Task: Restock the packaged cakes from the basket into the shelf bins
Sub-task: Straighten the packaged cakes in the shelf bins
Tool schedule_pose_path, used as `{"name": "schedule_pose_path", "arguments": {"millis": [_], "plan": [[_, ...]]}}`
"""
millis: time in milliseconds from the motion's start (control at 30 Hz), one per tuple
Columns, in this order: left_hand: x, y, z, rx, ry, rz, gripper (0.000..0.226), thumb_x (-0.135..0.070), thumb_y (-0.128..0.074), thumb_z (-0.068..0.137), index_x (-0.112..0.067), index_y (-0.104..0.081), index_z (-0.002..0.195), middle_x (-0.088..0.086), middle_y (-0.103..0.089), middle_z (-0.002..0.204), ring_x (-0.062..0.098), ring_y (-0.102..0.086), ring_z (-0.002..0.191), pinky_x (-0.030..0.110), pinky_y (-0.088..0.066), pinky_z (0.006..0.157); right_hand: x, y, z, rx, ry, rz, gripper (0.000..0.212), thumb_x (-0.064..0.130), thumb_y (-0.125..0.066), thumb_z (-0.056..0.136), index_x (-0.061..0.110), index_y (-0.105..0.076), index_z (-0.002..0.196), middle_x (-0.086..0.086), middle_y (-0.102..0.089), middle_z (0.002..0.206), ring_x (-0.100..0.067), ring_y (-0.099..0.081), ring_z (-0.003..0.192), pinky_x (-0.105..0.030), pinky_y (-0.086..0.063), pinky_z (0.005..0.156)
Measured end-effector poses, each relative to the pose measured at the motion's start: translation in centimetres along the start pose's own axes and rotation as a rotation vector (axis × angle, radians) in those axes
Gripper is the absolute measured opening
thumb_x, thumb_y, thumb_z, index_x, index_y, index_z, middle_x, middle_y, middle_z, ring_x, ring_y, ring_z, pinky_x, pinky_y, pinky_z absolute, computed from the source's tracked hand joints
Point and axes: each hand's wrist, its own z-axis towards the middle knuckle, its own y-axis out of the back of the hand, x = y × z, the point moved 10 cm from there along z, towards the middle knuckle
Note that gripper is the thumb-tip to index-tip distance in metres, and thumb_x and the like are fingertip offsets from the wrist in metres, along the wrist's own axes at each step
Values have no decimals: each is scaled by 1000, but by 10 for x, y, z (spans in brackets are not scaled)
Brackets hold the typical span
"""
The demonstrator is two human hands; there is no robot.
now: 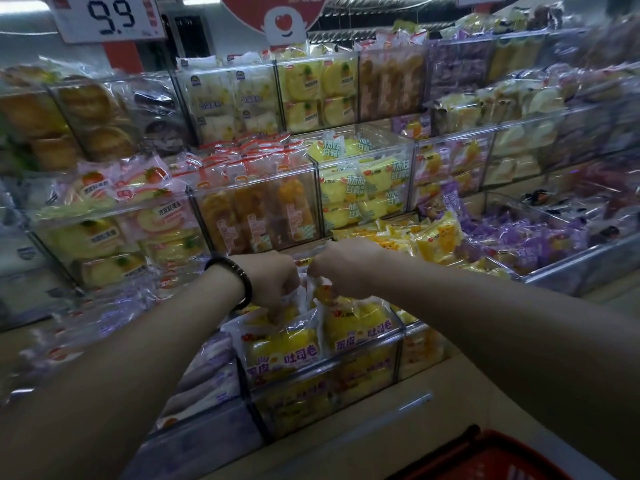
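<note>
Both my hands reach into a clear shelf bin (398, 362) at the lower middle. It holds yellow packaged cakes with purple lettering. My left hand (273, 282), with a dark bead bracelet on the wrist, grips the top edge of the left yellow cake pack (280, 344). My right hand (343, 265) pinches the top of the right yellow cake pack (360, 323). Both packs stand upright at the front of the bin. The red basket (485, 455) shows only as a corner at the bottom right; its contents are hidden.
Tiered clear bins of wrapped cakes fill the shelves: orange rolls (256, 213), yellow-green packs (363, 188), purple packs (526, 240) at right, pale purple packs (207, 375) in the bin to the left. A 9.9 price sign (110, 15) hangs overhead. A beige shelf ledge (398, 424) runs in front.
</note>
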Motion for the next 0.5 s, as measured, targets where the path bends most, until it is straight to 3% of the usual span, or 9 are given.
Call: {"name": "schedule_pose_path", "arguments": {"millis": [167, 300, 433, 500], "plan": [[1, -8, 5, 98, 23, -23, 20, -26, -80, 87, -9, -69, 84, 3, -63, 76, 17, -51, 65, 33, -45, 56, 10, 8, 7, 12, -41, -82, 26, 9, -65, 98, 15, -66, 124, 2, -52, 82, -18, -58, 70, -31, -49, 55], [8, -14, 8, 166, 35, -52, 31, -35, -84, 83, -15, -75, 105, 2, -74, 102, 22, -67, 90, 44, -61, 85, 17, 11, 13, 17, -54, -91, 29, 9, -61, 101, 12, -63, 129, -3, -57, 98, -23, -57, 83, -35, -50, 68], [11, -14, 11, 190, 35, -81, 44, -34, -86, 81, -15, -72, 118, 2, -75, 114, 25, -69, 105, 46, -60, 93, 35, -5, 21, 104, 7, -172, 41, 17, -63, 102, 13, -56, 142, -10, -62, 136, -31, -63, 118, -44, -55, 97], [12, -14, 10, 197, 32, -97, 43, -35, -88, 81, -14, -73, 114, -1, -75, 107, 19, -69, 95, 39, -60, 86, 33, -2, 22, 68, 1, -174, 35, 17, -63, 101, 15, -59, 135, -6, -65, 120, -27, -64, 102, -39, -55, 83]]}}
